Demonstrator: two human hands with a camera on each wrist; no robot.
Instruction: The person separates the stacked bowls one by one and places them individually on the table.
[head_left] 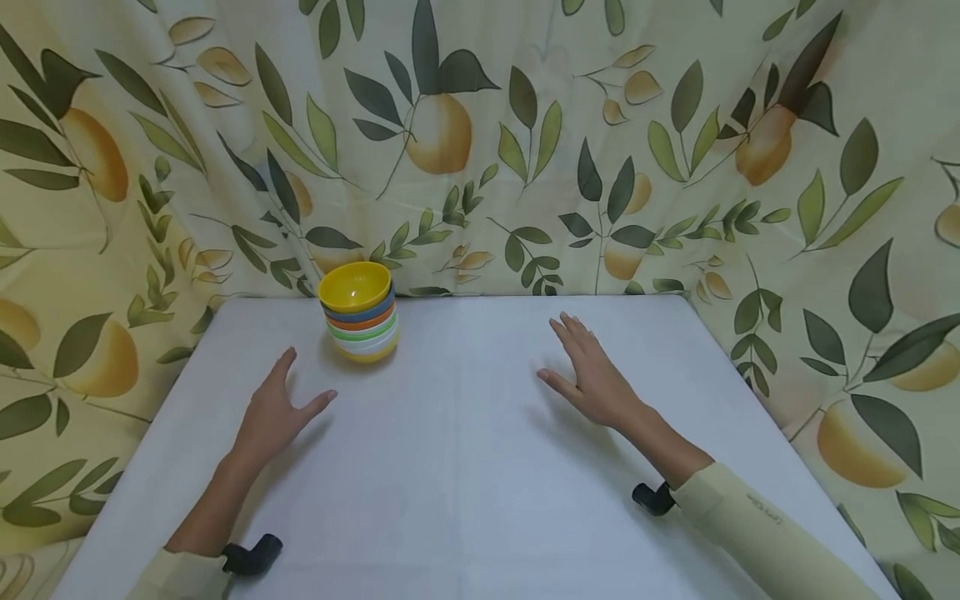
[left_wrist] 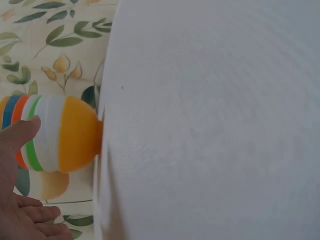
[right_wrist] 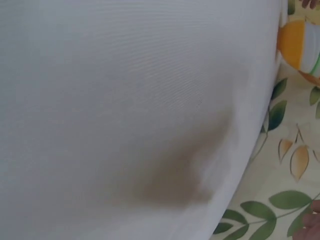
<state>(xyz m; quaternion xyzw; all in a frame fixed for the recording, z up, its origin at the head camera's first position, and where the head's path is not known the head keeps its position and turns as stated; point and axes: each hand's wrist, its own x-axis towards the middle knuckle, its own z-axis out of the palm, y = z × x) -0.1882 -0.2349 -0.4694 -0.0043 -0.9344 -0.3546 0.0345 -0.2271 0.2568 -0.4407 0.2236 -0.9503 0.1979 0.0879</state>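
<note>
A nested stack of several colourful bowls (head_left: 360,312) stands upright near the back left of the white table, the top one yellow inside, with blue, orange, green-rimmed and white ones beneath and a yellow one lowest. My left hand (head_left: 272,417) hovers in front of the stack and to its left, thumb spread from straight fingers, holding nothing. In the left wrist view its thumb (left_wrist: 25,131) overlaps the bowls. Right of the table's middle, my right hand (head_left: 596,379) is held over the surface with fingers extended and nothing in it, well apart from the bowls.
A white cloth covers the table (head_left: 457,467). Behind it and along both sides hangs a curtain (head_left: 525,33) printed with fruit and leaves. A black wrist device (head_left: 253,556) sits at the left cuff and another black device (head_left: 654,498) at the right cuff.
</note>
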